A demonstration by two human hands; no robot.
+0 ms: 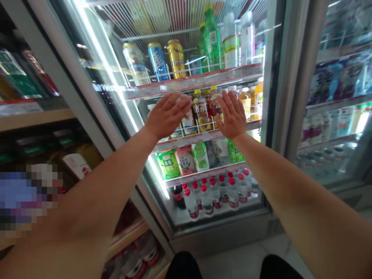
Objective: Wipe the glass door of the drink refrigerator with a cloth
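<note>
Before upright bottles (200, 109), both hands (168, 115) (233, 116) outstretched, apart.

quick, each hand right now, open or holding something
Left hand: open, fingers extended, nothing visible in it.
Right hand: open, fingers extended, nothing visible in it.

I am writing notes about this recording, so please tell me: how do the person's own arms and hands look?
The left hand and right hand are ungloved. The left forearm and right forearm are bare, with no sleeve showing in view. I see no watch, bracelet or clear marking; the left fingers are a little blurred, so small details there are uncertain.
</note>
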